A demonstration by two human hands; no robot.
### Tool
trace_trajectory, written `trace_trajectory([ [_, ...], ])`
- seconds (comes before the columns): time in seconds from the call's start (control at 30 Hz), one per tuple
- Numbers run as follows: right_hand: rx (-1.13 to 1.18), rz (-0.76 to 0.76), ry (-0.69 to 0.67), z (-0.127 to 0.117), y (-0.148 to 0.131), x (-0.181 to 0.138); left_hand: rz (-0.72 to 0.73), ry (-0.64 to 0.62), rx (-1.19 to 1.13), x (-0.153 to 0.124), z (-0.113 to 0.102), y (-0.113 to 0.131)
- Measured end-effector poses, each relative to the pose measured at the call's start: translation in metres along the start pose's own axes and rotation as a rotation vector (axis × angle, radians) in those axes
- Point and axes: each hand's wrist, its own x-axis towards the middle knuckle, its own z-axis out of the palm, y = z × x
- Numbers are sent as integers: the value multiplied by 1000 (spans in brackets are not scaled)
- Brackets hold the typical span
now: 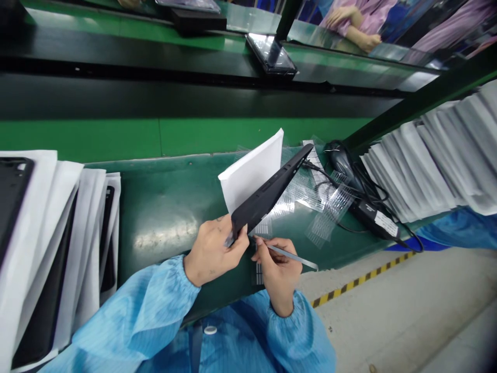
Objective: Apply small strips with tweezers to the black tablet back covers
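My left hand point(217, 251) is closed around the near end of a thin black tablet-like device point(269, 194), holding it tilted on edge above the bench. A white sleeve point(254, 168) stands behind the device; whether the same hand grips it I cannot tell. In my right hand point(281, 264) is a pair of metal tweezers point(293, 255), pinched close to the device's lower end. Anything at the tweezers' tips is too small to make out. Clear label sheets point(330, 215) with dark printed bars lie on the bench beyond my right hand.
White sleeves with black devices point(58, 248) stand in a row at left. More white sleeves point(421, 155) are stacked at right, beside a black barcode scanner point(345, 166) and a cabled black box point(375, 217). A wrapped device point(272, 54) lies on the conveyor point(155, 96). A person in pink point(361, 20) is across.
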Motion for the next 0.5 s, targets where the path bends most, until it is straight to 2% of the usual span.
trace_trajectory([
  [0.27, -1, -57, -21, -4, 3, -1, -30, 17, 13, -2, 0, -1],
  [0.43, -68, -76, -104, -6, 3, -1, -106, -3, -37, -6, 1, 0],
  [0.5, -55, -79, -89, -6, 3, 1, -122, -8, -38, -4, -1, 0],
])
